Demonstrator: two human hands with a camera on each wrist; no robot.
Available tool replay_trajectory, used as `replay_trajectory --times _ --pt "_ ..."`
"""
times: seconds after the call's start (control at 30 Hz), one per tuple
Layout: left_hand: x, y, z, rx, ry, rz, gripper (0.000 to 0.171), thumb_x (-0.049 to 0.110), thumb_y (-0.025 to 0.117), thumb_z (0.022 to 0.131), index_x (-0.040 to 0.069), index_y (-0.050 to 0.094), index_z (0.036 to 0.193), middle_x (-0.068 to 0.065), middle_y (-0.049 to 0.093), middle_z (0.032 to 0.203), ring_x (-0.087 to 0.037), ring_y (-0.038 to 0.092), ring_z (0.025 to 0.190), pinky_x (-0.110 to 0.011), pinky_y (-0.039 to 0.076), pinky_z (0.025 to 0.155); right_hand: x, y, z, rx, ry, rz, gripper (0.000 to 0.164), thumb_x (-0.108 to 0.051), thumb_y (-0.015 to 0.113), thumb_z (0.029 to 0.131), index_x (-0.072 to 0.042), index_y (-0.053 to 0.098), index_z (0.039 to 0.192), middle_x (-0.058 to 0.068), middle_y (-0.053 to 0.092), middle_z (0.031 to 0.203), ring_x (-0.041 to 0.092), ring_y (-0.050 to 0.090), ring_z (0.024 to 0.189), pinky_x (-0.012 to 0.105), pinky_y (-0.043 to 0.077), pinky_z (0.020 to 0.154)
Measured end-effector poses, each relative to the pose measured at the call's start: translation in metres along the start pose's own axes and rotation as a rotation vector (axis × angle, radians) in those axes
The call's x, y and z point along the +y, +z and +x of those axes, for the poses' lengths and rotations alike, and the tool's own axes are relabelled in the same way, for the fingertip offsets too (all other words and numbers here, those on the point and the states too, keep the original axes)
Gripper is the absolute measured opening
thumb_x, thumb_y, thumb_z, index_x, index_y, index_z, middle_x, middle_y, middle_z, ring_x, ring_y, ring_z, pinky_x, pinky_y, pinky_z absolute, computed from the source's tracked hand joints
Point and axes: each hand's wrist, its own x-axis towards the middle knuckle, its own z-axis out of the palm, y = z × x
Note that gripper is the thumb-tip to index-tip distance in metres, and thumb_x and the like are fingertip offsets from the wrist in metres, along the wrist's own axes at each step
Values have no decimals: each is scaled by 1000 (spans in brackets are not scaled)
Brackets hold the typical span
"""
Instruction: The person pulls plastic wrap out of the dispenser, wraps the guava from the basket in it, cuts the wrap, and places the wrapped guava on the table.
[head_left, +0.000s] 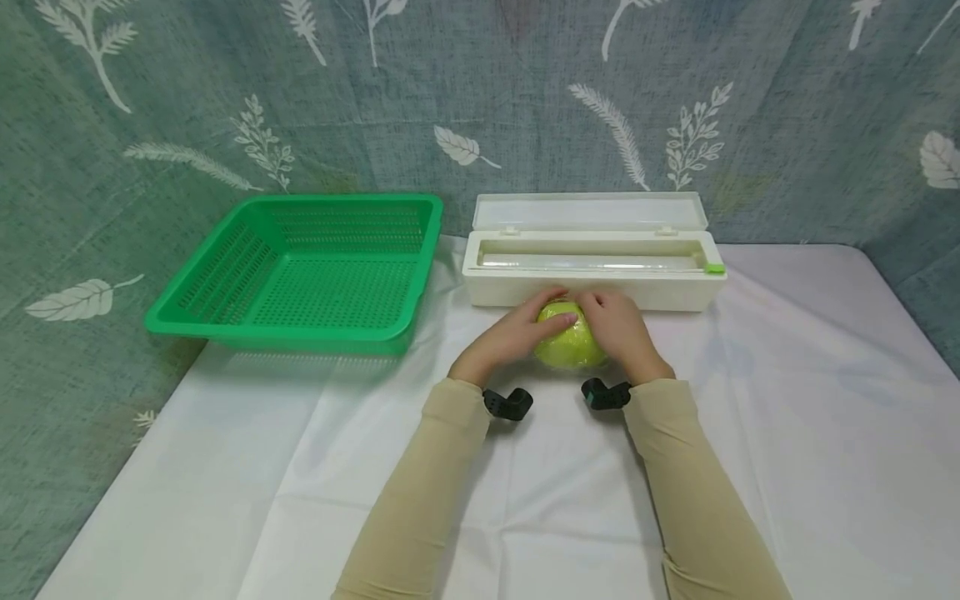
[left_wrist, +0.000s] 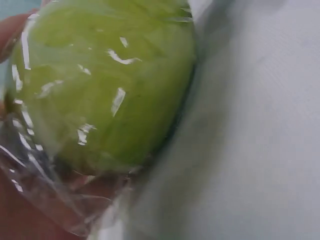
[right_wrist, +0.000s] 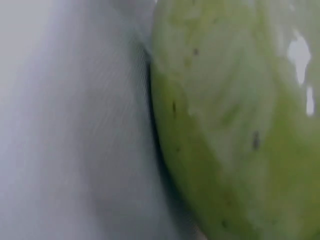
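A round yellow-green fruit (head_left: 567,348) with clear plastic wrap around it rests on the white cloth, between the two hands. The left hand (head_left: 517,333) grips its left side, thumb lying across the top. On the far right side the right hand (head_left: 617,329) holds it with bent fingers, their tips hidden. Loose crinkled plastic wrap (left_wrist: 75,205) bunches out beside the fruit in the left wrist view. Dark specks show on the fruit's skin (right_wrist: 225,125) in the right wrist view. Just behind the hands stands a white plastic-wrap dispenser (head_left: 592,292), its lid up and a roll inside.
A green perforated basket (head_left: 330,333) stands at the back left. The dispenser carries a bright green piece (head_left: 715,269) at its right end. White cloth (head_left: 810,433) covers the table, and a leaf-patterned grey-green curtain (head_left: 525,100) hangs behind it.
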Motion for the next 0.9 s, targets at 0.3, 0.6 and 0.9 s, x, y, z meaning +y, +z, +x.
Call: replay_trajectory --times 0.3,0.6,0.9 --pt "-12 15 5 192 102 -125 41 57 46 84 41 50 121 23 46 123 2 37 117 -32 29 98 -2 4 1 13 49 -11 45 -39 28 91 -8 55 72 12 59 93 26 48 79 38 40 70" --pt "-16 21 5 297 55 -97 41 65 50 76 43 56 110 23 51 115 0 43 110 -33 34 93 -3 6 -1 42 94 60 46 -36 29 91 -6 63 101 12 57 109 27 50 92 43 41 80" --pt "-16 18 8 270 70 -94 41 62 51 78 40 57 111 21 52 115 0 43 109 -31 34 93 0 5 1 54 119 116 44 -36 31 89 -6 64 94 12 59 101 26 50 87 40 41 75"
